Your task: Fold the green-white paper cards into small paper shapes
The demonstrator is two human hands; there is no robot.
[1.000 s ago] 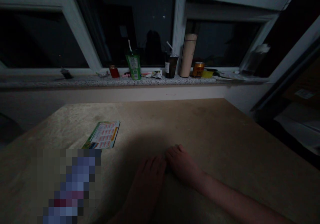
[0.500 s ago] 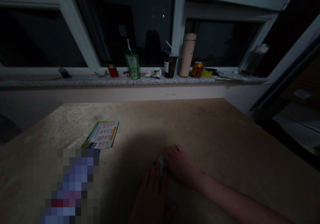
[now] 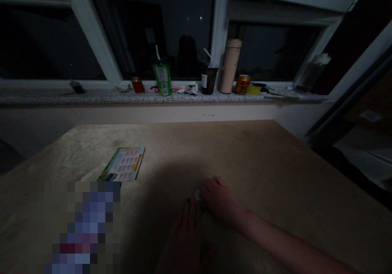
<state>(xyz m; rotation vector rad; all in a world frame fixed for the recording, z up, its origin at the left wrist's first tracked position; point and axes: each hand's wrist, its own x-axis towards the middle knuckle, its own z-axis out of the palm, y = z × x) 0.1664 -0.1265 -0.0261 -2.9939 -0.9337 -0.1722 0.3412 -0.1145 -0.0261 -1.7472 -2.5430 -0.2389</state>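
Observation:
Between my hands lies a small pale crumpled piece, perhaps paper or cloth, mostly covered by fingers; its kind is too dark to make out. My left hand rests flat on the tabletop with its fingers stretched forward, the fingertips on the pale piece. A small dark spot shows by one fingertip. My right hand reaches in from the right, knuckles up and fingers curled down against the table. Its fingers press at the right edge of the piece, their tips hidden.
A printed calendar card lies left on the wooden table. Beside it is a pixelated blue area. On the windowsill stand a green cup, a dark drink cup, a pink tumbler and an orange can.
The fingers of my left hand have slid slightly forward, so less of the pale piece shows. My right hand stays almost in place.

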